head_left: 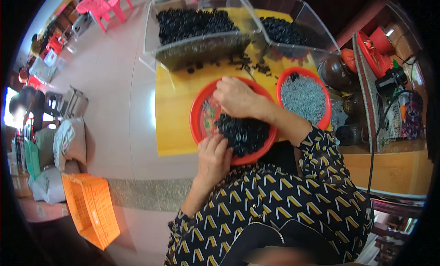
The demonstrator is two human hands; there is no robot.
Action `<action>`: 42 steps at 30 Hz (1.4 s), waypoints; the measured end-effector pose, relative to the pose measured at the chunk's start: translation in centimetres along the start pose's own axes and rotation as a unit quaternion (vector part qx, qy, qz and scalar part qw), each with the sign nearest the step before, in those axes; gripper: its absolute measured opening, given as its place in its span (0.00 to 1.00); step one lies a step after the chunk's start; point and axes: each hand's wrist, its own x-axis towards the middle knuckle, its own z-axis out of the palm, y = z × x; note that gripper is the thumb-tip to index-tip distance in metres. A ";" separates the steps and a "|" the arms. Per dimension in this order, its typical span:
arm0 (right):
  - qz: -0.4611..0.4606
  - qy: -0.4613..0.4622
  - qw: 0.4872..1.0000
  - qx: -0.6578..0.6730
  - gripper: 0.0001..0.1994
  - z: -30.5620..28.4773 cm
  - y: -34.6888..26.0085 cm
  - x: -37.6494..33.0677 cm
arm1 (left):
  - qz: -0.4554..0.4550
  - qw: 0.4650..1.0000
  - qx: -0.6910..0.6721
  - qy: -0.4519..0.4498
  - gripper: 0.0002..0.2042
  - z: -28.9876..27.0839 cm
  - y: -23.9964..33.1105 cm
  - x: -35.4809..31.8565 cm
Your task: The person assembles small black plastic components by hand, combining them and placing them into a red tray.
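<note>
A red round basin (195, 117) stands on a yellow table (172, 115) in front of me. Small black parts (247, 135) are heaped in its near right side, and a few shiny bits lie at its left. My right hand (234, 97) reaches over the far side of the basin, fingers bent and pressed together. Against the heap at the near left rim is my left hand (213, 154), its fingers curled. Whatever either hand holds is hidden. On the right, a second red basin (328, 105) holds many small silvery-grey pieces (302, 99), perhaps screws.
Two clear plastic bins (201, 55) with black parts stand at the table's far side. Loose black pieces (247, 63) lie before them. A shelf with jars (337, 71) is at right. An orange crate (91, 211) and sacks (71, 140) stand on the floor at left.
</note>
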 end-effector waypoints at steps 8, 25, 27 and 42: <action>0.046 0.129 0.985 0.103 0.06 -1.6 -3.7 -3.6 | -0.007 1.000 -0.008 0.002 0.14 -0.3 -0.3 -0.3; 0.007 0.044 0.996 0.082 0.24 1.1 -0.8 -8.0 | 0.001 1.000 -0.014 0.001 0.11 -0.2 0.5 -0.7; -0.007 0.047 0.994 0.096 0.24 0.6 -1.3 -7.6 | -0.002 1.000 -0.029 0.011 0.10 -0.3 0.7 -0.5; -0.030 0.012 0.989 0.146 0.19 0.4 -4.3 -7.3 | -0.052 0.995 -0.066 0.053 0.09 -1.8 -0.1 -0.9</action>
